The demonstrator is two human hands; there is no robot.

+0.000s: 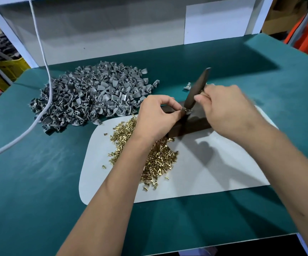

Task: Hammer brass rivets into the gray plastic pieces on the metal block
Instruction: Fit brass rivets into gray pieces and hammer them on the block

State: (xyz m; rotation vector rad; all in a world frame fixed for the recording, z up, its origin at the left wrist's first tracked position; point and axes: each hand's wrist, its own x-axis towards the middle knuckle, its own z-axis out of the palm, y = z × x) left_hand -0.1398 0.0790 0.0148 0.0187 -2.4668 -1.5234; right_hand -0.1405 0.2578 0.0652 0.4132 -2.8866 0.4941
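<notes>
Bright, even overhead light, a bit cool. Hard dark shadows of both arms fall on the white mat (214, 163) just below the right hand (230, 111). Broad shadow band across the green table (38, 182) beyond the hands. Right hand and the tool (197, 89) it grips are motion-blurred; left hand (156, 115) sharper. Wide-angle bending at edges; background corners soft. No strong glare.

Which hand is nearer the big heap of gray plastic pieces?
Left. The left hand sits just beside the heap; the right hand is farther off, beyond the hammer.
</notes>
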